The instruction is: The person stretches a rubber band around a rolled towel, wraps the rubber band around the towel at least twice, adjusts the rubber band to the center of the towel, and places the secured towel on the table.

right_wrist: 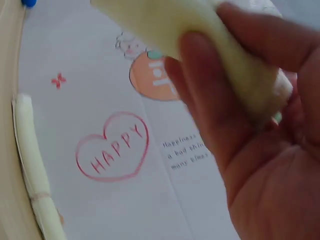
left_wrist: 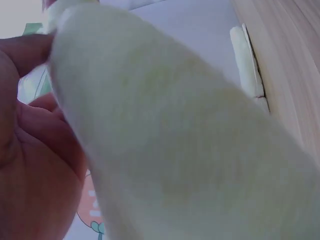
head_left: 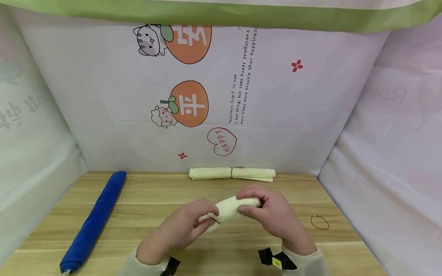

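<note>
Between both hands, above the table, is a rolled pale yellow towel. My left hand pinches its left end between thumb and fingers, where a thin dark elastic band shows. The other end is gripped by my right hand, whose thumb and fingers curl around the roll. Seen from the left wrist, the towel fills most of the view and hides part of that hand. In the right wrist view the towel passes between thumb and fingers.
A second pale yellow rolled towel, banded at its middle, lies along the table's back edge. On the left lies a long blue roll. A loose elastic band rests at the right. Printed white cloth encloses the wooden table.
</note>
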The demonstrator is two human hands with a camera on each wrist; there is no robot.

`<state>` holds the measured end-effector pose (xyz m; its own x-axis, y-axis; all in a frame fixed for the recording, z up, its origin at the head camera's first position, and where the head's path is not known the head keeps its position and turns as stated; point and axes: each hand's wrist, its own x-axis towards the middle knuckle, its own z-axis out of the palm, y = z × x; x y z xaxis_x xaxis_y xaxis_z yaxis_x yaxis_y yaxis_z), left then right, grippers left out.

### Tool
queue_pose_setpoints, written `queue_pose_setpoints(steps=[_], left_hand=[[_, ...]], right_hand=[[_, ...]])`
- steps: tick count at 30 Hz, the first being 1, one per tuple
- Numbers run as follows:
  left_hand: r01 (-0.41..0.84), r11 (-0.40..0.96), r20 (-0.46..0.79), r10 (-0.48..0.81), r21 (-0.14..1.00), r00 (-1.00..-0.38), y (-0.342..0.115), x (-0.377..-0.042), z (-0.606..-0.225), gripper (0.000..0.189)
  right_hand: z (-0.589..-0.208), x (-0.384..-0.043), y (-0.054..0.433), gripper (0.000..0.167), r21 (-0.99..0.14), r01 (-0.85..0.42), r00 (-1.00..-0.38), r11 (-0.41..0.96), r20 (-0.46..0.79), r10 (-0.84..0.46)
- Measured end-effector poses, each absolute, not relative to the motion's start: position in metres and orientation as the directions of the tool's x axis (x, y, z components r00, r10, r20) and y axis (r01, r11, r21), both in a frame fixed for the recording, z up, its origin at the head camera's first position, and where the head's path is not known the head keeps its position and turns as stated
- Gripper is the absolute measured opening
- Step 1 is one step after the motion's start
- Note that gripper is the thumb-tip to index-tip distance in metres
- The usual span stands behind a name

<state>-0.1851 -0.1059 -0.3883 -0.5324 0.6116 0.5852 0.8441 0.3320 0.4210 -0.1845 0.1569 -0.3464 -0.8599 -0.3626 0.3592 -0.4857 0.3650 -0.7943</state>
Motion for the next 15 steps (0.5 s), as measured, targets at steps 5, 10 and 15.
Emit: queue_pose_setpoints(steps=[5,10,15], left_hand=[[0.899,0.274,0.633,0.639,0.342,-0.436,-0.103,-0.187,-0.389,0.033],[0.912,0.343,0.685,0.609,0.226,-0.399,-0.1,-0.187,-0.389,0.028],[0.897,0.421,0.691,0.608,0.136,-0.391,-0.094,-0.186,-0.39,0.023]], right_hand=[[-0.343,-0.183,0.153,0.023,-0.914,-0.326,-0.928,0.242,0.261,-0.266],[-0.341,-0.181,0.151,0.023,-0.953,-0.25,-0.952,0.17,0.21,-0.224],[-0.341,-0.182,0.149,0.022,-0.98,-0.191,-0.968,0.053,0.179,-0.178]])
